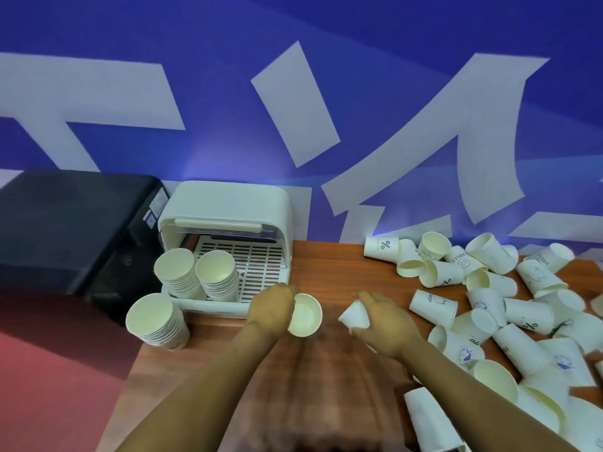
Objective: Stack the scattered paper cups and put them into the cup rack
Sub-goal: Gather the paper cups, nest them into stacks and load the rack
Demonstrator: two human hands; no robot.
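Observation:
My left hand (270, 309) grips a white paper cup (305, 316) with its open mouth facing me, just in front of the white cup rack (228, 220). My right hand (380, 321) holds a second cup (354, 316) by its side, bottom pointing left toward the first cup. The two cups are a small gap apart. Two cup stacks (174, 267) (216, 267) stand on the rack's slotted tray. A third stack (153, 316) stands on the table left of the rack's front corner.
Several loose paper cups (489, 288) lie scattered over the right side of the wooden table (326, 265). A black appliance (75, 223) sits left of the rack. A blue and white wall runs behind the table. Red floor shows at the lower left.

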